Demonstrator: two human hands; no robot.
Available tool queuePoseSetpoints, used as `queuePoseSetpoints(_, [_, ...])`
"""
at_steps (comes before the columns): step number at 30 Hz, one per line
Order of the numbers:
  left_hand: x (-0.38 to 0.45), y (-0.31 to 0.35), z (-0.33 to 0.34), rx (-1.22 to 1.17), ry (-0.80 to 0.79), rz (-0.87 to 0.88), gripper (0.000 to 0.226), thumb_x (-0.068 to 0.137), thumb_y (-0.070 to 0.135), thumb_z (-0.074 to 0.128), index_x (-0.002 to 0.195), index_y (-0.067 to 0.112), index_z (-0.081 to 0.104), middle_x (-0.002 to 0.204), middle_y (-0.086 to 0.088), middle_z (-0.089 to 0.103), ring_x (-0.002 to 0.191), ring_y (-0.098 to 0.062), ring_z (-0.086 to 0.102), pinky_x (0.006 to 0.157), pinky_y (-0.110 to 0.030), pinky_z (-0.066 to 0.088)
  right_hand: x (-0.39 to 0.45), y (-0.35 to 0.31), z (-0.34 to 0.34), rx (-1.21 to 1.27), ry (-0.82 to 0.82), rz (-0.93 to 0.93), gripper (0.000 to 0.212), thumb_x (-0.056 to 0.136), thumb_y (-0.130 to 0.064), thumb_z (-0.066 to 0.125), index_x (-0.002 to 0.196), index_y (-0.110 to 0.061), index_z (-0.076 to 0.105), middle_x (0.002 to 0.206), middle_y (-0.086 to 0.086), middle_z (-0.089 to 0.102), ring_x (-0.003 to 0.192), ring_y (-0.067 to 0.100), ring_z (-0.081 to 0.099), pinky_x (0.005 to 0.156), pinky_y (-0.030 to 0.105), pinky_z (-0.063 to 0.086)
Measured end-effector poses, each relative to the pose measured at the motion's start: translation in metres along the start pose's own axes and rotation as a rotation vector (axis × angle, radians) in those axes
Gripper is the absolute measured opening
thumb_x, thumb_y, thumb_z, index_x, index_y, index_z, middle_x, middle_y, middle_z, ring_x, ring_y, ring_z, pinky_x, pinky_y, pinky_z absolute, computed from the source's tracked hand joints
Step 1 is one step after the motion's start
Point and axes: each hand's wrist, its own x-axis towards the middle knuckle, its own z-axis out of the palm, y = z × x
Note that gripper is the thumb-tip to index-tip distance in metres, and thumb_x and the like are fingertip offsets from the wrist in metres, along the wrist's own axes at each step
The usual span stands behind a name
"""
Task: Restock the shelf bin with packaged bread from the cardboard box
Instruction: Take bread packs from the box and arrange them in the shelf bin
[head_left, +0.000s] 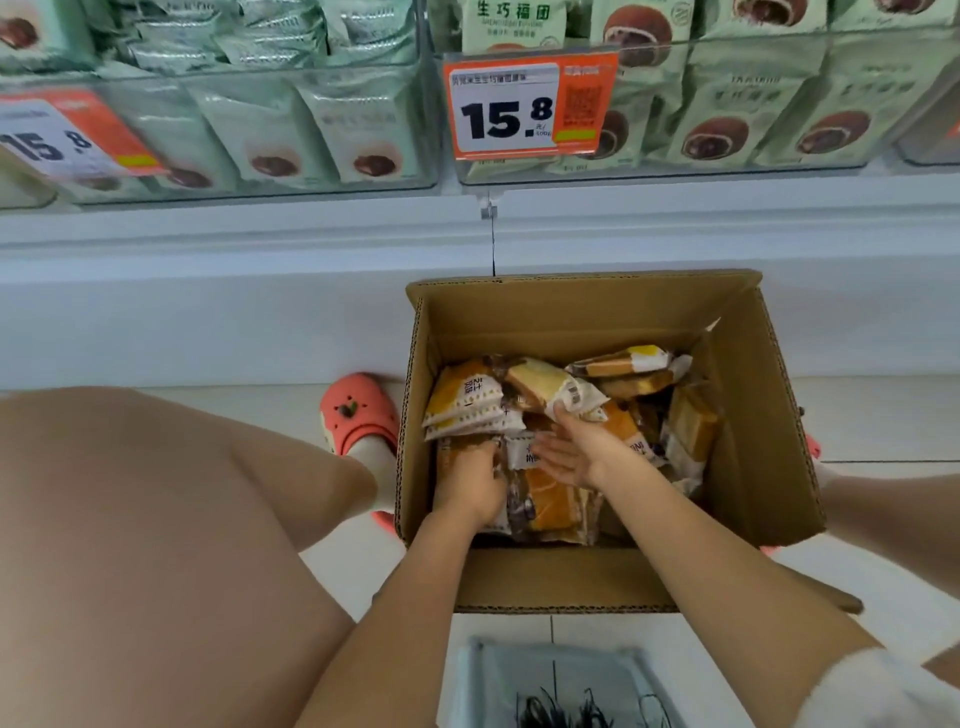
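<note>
Both my hands are down inside the box (587, 317), which sits open on the floor (883, 415) against the base of the shelf (260, 249). My left hand (470, 480) is at the box's near-left corner, fingers curled down around a bread pack (457, 452) there, gripping its upper edge. My right hand (571, 452) is in the middle of the box, palm turned toward the left, fingers straight and spread. Its fingertips (563, 413) touch the lower edge of a tilted pack (550, 387) with a barcode, but nothing is clamped in it.

The bread is loose in the bottom of the box. Two yellow-and-white packs (462, 402) are stacked along the left wall, a pack (623, 361) with a yellow end lies at the far side, more packs (688, 431) stand on edge against the right wall, and an orange one (553, 506) lies flat at the near side between my wrists.

Above, two clear bins (363, 187) on the shelf hold green packs (722, 119) with brown buns pictured on them. An orange price tag (530, 106) reading 15.8 hangs on the right bin's front edge, and another tag (67, 137) on the left bin.

My left knee fills the lower-left corner, with my coral clog (361, 410) just beside the box's left wall. A grey bag (550, 675) lies on the floor near the box's near flap.
</note>
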Motion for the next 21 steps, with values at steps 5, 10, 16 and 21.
queuePoseSetpoints(5, [-0.001, -0.001, 0.005, -0.060, 0.012, -0.035, 0.018, 0.096, 0.017, 0.047, 0.109, 0.017, 0.059, 0.105, -0.005, 0.062, 0.086, -0.020, 0.056, 0.068, -0.028, 0.043, -0.007, -0.001, -0.008, 0.096, 0.013, 0.019, 0.018, 0.095, -0.022, 0.054, 0.084, -0.009, 0.056, 0.091, 0.009, 0.067, 0.085, 0.022, 0.064, 0.074, 0.037, 0.053])
queuePoseSetpoints(10, [0.000, -0.001, 0.008, -0.170, -0.007, -0.088, 0.015, 0.094, 0.016, 0.049, 0.104, 0.018, 0.060, 0.105, -0.004, 0.062, 0.092, -0.020, 0.058, 0.082, -0.037, 0.052, -0.020, -0.012, -0.009, 0.104, 0.058, -0.010, 0.022, 0.095, -0.014, 0.048, 0.074, -0.008, 0.051, 0.082, 0.008, 0.064, 0.077, 0.018, 0.060, 0.071, 0.034, 0.050])
queuePoseSetpoints(16, [0.003, 0.016, -0.002, -0.636, 0.072, -0.257, 0.024, 0.095, 0.011, 0.048, 0.116, 0.009, 0.060, 0.103, -0.003, 0.061, 0.083, -0.015, 0.054, 0.064, -0.023, 0.044, -0.063, -0.019, -0.007, 0.354, -0.120, -0.042, 0.031, 0.093, -0.009, 0.045, 0.063, -0.011, 0.044, 0.069, 0.007, 0.056, 0.072, 0.018, 0.054, 0.074, 0.037, 0.051])
queuePoseSetpoints(21, [-0.006, 0.026, -0.017, -1.299, -0.101, -0.291, 0.047, 0.094, 0.035, 0.055, 0.136, 0.015, 0.044, 0.116, 0.000, 0.056, 0.118, -0.019, 0.051, 0.096, -0.033, 0.040, -0.107, -0.028, -0.020, 0.275, -0.295, -0.018, 0.037, 0.091, -0.012, 0.045, 0.054, -0.013, 0.043, 0.056, 0.001, 0.046, 0.059, 0.015, 0.052, 0.070, 0.037, 0.052])
